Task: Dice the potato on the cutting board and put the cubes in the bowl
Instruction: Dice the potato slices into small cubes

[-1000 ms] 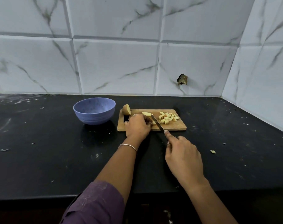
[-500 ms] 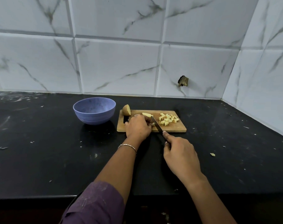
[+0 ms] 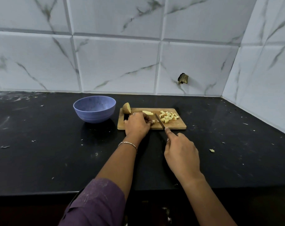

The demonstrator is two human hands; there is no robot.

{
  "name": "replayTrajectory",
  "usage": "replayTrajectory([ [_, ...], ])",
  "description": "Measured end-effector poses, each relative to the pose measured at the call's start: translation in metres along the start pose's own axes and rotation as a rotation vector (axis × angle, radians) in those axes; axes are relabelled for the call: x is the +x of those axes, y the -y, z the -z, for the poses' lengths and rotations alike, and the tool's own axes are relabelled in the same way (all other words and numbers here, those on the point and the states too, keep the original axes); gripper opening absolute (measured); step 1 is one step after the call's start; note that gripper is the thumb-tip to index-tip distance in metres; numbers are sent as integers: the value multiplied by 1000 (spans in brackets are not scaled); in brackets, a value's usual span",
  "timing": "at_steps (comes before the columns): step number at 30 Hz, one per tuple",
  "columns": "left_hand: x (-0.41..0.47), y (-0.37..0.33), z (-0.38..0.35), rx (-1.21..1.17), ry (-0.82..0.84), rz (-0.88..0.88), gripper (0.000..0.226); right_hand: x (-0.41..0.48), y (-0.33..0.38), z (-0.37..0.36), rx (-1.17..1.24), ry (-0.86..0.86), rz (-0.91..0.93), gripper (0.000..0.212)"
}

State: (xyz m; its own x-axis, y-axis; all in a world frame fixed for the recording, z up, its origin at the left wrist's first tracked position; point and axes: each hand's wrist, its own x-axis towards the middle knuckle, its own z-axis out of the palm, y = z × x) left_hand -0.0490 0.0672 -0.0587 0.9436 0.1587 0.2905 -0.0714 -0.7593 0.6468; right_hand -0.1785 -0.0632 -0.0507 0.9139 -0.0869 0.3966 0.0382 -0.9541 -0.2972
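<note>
A wooden cutting board (image 3: 179,126) lies on the black counter. My left hand (image 3: 137,124) rests on its left part and pinches a potato strip (image 3: 153,121) at the fingertips. My right hand (image 3: 181,152) grips a knife (image 3: 159,121), index finger along the spine, blade angled onto the board just right of that strip. A pile of potato cubes (image 3: 168,116) sits on the board's right part. Behind my left hand lie other potato strips (image 3: 147,112). A potato half (image 3: 126,108) stands at the board's far left corner. The purple bowl (image 3: 94,108) stands left of the board.
A stray potato bit (image 3: 211,150) lies on the counter to the right of my right hand. Marble-look tiled walls rise behind and on the right. A dark hole (image 3: 183,78) marks the back wall. Small scraps dot the counter. The counter's front edge runs below my forearms.
The knife has shifted slightly left toward the strip under my left fingers. My left hand stays on the board, with the strip's end now showing at its fingertips.
</note>
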Motion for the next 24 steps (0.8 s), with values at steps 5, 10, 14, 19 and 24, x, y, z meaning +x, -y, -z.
replayTrajectory([
  [5, -1, 1, 1, -3, 4, -10, 12, -4, -1, 2, 52, -1, 56, 50],
  [10, -2, 1, 1, -3, 25, -3, 17, -3, -1, 1, 51, -6, 52, 49],
  [14, -2, 0, 2, 27, 26, 5, 20, 0, 0, 0, 60, 23, 60, 49],
  [19, -4, -1, 5, 43, 18, 0, 15, 6, 3, -2, 47, 46, 62, 50],
  [24, -5, -3, 6, 38, 21, 1, 14, 1, 4, -3, -4, 16, 35, 50],
])
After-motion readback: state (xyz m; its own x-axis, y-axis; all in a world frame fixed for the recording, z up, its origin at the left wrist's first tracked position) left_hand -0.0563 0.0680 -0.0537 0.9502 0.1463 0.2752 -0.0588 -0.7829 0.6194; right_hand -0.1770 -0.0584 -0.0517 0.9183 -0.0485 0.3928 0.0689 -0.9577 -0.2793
